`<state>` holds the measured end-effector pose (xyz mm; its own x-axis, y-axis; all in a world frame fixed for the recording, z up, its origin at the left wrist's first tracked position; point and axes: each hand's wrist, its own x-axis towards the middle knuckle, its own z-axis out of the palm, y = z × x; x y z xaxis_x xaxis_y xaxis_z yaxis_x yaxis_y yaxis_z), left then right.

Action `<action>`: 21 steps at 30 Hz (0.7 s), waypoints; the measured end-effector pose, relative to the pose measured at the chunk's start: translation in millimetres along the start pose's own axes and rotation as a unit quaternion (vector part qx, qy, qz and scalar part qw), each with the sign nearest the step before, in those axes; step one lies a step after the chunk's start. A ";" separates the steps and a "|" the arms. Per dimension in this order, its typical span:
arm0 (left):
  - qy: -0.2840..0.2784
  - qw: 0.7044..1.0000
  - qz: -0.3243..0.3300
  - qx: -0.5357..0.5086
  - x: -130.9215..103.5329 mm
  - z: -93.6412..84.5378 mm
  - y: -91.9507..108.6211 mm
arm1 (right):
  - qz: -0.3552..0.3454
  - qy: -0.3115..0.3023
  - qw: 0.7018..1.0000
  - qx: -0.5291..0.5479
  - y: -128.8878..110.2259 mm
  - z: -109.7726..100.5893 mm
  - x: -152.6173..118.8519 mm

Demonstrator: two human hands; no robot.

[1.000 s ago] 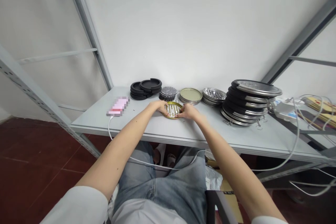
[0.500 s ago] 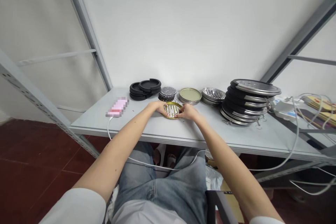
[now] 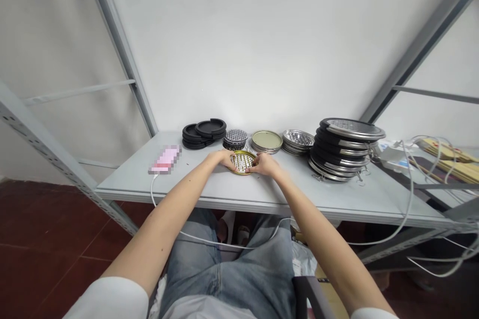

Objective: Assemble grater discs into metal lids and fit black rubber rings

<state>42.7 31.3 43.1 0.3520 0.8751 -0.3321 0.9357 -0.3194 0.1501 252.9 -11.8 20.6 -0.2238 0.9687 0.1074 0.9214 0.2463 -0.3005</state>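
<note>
On the grey tabletop [image 3: 209, 187] lies a round gold-rimmed lid [image 3: 239, 173] with a silver perforated disc [image 3: 242, 161] inside its rim. My left hand [image 3: 225, 158] grips the left side, thumb over the disc's edge. My right hand [image 3: 263, 163] closes on the right side, its thumb and fingers at the rim. Just behind stands a stack of small perforated metal discs [image 3: 235, 135]. Next to it are stacked pale-green lids with gold rims [image 3: 267, 139], and then silver perforated lids [image 3: 298, 138].
Black rings [image 3: 210, 127] are piled at the back left. A pixelated pink phone [image 3: 165, 159] with a white cable lies at left. A tall stack of black-and-silver round pieces [image 3: 340, 152] with wire hooks stands at right. Shelf posts [image 3: 123, 50] frame the table.
The camera view has shifted slightly, so the table contents appear a little lower and further left. Both hands stay on the gold-rimmed lid.
</note>
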 end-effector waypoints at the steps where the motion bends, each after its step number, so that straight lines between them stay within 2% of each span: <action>1: 0.003 1.000 0.000 -0.004 -0.3 0.1 -0.2 | -0.003 -0.006 1.000 0.000 -0.4 -0.5 0.0; 14: -0.005 1.000 0.000 -0.001 0.6 0.2 0.9 | -0.006 -0.013 1.000 0.004 -0.9 -2.6 0.1; 21: -0.005 1.000 0.007 0.005 -2.2 -0.1 2.2 | 0.017 -0.025 1.000 0.004 -4.2 -3.8 0.6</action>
<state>43.9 28.7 44.3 0.3650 0.8670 -0.3393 0.9309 -0.3347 0.1461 250.1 -12.4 25.5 -0.2079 0.9769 0.0488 0.9261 0.2126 -0.3117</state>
